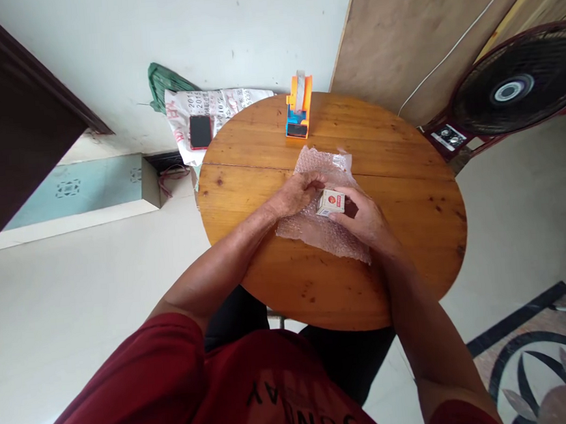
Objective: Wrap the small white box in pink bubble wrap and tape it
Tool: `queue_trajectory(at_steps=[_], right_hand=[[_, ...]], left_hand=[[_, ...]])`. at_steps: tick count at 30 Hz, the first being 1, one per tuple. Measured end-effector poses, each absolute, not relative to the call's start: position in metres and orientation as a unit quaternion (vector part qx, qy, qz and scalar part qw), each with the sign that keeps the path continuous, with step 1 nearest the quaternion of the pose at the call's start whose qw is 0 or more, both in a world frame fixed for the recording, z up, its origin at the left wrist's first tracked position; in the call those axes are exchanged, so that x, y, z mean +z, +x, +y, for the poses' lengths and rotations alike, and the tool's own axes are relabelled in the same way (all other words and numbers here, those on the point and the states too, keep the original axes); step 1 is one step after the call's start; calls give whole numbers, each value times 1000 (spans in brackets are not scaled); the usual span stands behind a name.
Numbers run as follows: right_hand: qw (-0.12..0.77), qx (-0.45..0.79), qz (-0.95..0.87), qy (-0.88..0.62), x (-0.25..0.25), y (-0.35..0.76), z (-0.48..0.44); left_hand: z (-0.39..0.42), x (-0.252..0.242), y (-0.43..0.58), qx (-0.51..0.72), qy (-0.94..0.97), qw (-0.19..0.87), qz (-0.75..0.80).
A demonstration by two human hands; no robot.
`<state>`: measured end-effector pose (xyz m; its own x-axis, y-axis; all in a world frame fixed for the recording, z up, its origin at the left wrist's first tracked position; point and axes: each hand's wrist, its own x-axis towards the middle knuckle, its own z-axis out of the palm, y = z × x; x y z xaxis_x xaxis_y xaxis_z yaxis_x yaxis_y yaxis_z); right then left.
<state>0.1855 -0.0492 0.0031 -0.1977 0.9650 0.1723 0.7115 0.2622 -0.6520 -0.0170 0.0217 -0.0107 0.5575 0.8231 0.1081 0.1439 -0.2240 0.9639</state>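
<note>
A small pale box (331, 201) with a red round mark sits over a sheet of clear bubble wrap (322, 240). My right hand (366, 217) grips the box from the right, thumb in front and fingers behind. Just left of the box, my left hand (301, 192) rests over the wrap with its fingers curled together. Their tips are close to the box's far left corner, and whatever they pinch is hidden. The bubble wrap lies flat and slanted on the round wooden table (412, 228).
An orange and blue tape dispenser (298, 109) stands at the table's far edge. Left of the table, a phone (201, 131) lies on a white printed sack (180, 115), beside a green bag (167, 82). A large fan (513, 89) is at the right.
</note>
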Motion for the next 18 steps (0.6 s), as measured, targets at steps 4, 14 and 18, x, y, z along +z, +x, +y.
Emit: queue_trajectory(at_steps=[4, 14, 18], right_hand=[[284, 218, -734, -577, 4, 185, -51], [270, 231, -728, -587, 8, 184, -54], [264, 231, -747, -565, 9, 187, -55]], left_hand=[[23, -12, -17, 329, 718, 511, 339], [22, -11, -17, 319, 725, 502, 346], [22, -10, -17, 313, 726, 501, 353]])
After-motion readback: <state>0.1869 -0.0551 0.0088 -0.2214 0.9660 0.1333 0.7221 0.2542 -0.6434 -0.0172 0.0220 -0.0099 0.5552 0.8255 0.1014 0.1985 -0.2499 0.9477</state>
